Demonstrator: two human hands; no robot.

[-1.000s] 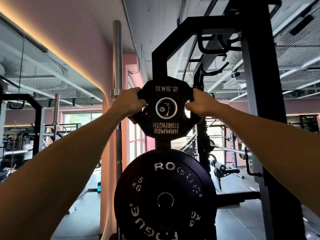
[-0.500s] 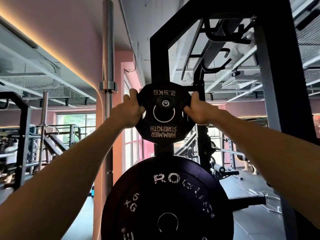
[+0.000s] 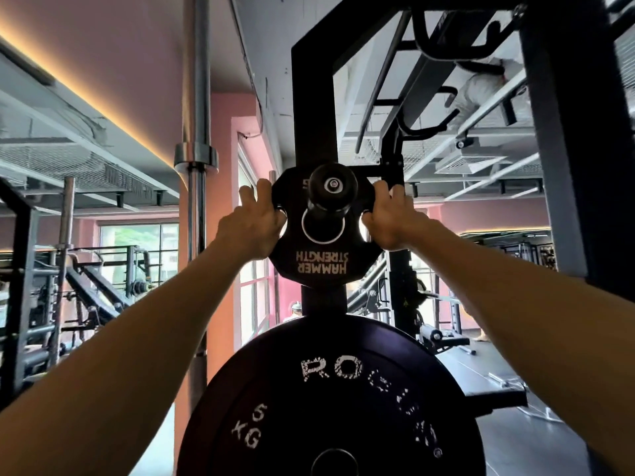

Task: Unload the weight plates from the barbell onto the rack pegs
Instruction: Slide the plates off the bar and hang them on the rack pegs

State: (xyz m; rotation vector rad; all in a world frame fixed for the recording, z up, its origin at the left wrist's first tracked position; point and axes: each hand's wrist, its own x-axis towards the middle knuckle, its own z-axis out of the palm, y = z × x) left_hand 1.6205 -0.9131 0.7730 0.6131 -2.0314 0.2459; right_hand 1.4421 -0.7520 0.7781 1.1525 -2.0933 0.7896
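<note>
Both hands hold the small plate (image 3: 321, 249) on the upper rack peg (image 3: 332, 187): left hand (image 3: 252, 225) and right hand (image 3: 388, 219) with fingers curled over its side edges. A bigger plate (image 3: 330, 400) hangs below.

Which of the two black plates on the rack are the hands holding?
The small Hammer Strength plate, the upper one, its hole around the peg. The left hand and right hand grip its edges. The large Rogue plate below is untouched.
</note>
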